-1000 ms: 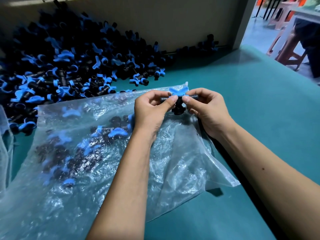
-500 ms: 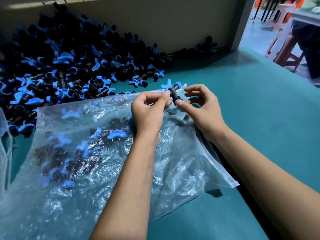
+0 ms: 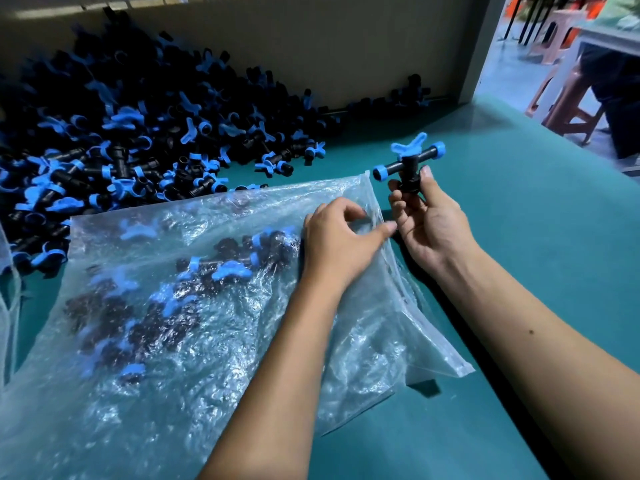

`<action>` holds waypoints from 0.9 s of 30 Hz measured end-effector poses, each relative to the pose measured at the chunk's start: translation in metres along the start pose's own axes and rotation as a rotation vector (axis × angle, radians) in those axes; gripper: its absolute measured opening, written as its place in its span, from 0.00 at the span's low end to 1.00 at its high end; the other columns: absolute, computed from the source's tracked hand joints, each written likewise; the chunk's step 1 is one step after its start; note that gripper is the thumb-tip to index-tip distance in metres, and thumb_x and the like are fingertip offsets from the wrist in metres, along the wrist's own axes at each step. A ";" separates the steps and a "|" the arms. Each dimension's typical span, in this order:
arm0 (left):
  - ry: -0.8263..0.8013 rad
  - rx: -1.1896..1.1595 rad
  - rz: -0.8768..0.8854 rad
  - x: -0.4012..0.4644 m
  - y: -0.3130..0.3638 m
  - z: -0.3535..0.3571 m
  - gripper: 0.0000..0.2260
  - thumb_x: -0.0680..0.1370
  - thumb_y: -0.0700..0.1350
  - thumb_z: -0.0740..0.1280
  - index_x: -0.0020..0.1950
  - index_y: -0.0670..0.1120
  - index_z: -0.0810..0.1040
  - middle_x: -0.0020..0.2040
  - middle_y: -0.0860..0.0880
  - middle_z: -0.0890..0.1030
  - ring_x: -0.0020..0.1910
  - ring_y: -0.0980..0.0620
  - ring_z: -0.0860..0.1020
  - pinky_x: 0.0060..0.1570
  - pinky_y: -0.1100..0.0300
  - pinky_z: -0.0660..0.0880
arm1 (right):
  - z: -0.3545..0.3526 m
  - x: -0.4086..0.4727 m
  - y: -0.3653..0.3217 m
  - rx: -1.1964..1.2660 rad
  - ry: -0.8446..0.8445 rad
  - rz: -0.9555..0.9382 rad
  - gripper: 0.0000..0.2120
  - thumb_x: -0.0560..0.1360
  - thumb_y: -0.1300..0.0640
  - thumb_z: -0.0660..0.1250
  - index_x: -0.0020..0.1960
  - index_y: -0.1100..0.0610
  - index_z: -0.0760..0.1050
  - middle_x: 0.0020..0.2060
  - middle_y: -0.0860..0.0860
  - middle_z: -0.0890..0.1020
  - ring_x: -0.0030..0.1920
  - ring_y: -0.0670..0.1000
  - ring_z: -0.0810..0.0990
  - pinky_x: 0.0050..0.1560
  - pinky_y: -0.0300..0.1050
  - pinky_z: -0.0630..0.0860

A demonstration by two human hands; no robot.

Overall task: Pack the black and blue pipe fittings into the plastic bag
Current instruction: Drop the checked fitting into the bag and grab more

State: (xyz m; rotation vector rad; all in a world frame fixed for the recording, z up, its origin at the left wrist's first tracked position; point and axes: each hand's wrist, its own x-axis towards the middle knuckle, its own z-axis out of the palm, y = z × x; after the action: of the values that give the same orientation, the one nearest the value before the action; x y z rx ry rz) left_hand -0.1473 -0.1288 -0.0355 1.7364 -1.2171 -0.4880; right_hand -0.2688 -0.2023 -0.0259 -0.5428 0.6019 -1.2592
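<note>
Plastic bag (image 3: 214,341): clear, crinkled, lying flat on teal table (image 3: 519,237), mouth edge toward the right. Contents: cluster of bagged fittings (image 3: 194,282), black with blue wing handles and collars, gathered in the middle and left of the bag.

Loose pile of fittings (image 3: 131,133): heaped on the table behind the bag, against beige wall (image 3: 346,39).

Held fitting (image 3: 408,164): black tee body, blue collar at each end of the crossbar, blue wing handle on top; upright, raised just beyond the bag's top right corner.

Right hand (image 3: 429,223): thumb and fingers curled round the held fitting's lower black stem.

Left hand (image 3: 339,244): resting on the bag near its mouth edge, fingers curled, pinching the film; thumb extended toward the right hand.
</note>
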 end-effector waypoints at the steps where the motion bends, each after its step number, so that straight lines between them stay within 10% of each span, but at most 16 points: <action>1: -0.010 0.138 0.042 -0.001 0.000 0.003 0.16 0.68 0.60 0.80 0.45 0.54 0.78 0.50 0.53 0.81 0.54 0.50 0.78 0.56 0.52 0.76 | 0.001 -0.001 0.000 -0.005 -0.004 0.001 0.13 0.83 0.53 0.64 0.48 0.63 0.79 0.36 0.57 0.83 0.33 0.48 0.78 0.33 0.35 0.77; 8: -0.024 0.259 0.055 0.003 -0.005 0.002 0.13 0.73 0.46 0.77 0.33 0.53 0.77 0.36 0.55 0.82 0.38 0.53 0.81 0.42 0.57 0.78 | 0.000 -0.002 -0.002 -0.031 -0.013 0.033 0.15 0.81 0.49 0.66 0.50 0.62 0.77 0.35 0.54 0.81 0.32 0.47 0.76 0.30 0.35 0.73; 15: 0.263 -0.451 -0.011 0.004 0.009 -0.018 0.09 0.75 0.43 0.70 0.36 0.44 0.77 0.30 0.56 0.76 0.33 0.55 0.73 0.38 0.60 0.72 | -0.001 -0.002 0.003 -0.224 -0.135 -0.077 0.09 0.77 0.54 0.69 0.41 0.56 0.75 0.32 0.50 0.76 0.25 0.44 0.65 0.24 0.36 0.60; 20: 0.388 -0.620 0.161 0.003 0.024 -0.032 0.08 0.76 0.40 0.67 0.37 0.44 0.74 0.35 0.48 0.75 0.39 0.47 0.71 0.45 0.50 0.69 | 0.001 -0.009 0.014 -0.669 -0.251 -0.270 0.03 0.74 0.65 0.72 0.43 0.59 0.82 0.37 0.56 0.82 0.33 0.47 0.74 0.32 0.40 0.69; 23: 0.374 -0.583 0.273 0.001 0.033 -0.035 0.07 0.78 0.36 0.67 0.40 0.41 0.76 0.38 0.45 0.77 0.40 0.51 0.74 0.44 0.60 0.72 | 0.003 -0.018 0.020 -0.917 -0.388 -0.391 0.06 0.72 0.64 0.77 0.47 0.59 0.83 0.40 0.55 0.84 0.38 0.49 0.78 0.41 0.46 0.79; 27: 0.328 -0.534 0.366 0.001 0.043 -0.029 0.07 0.78 0.36 0.68 0.41 0.41 0.78 0.42 0.38 0.80 0.43 0.49 0.77 0.43 0.60 0.74 | 0.011 -0.032 0.020 -0.892 -0.525 -0.373 0.09 0.71 0.59 0.76 0.50 0.60 0.82 0.46 0.56 0.85 0.43 0.59 0.82 0.47 0.54 0.81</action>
State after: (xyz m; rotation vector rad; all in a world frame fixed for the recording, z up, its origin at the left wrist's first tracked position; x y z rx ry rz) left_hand -0.1477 -0.1195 0.0156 1.0614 -1.0193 -0.2607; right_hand -0.2536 -0.1664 -0.0276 -1.7322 0.6072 -1.0705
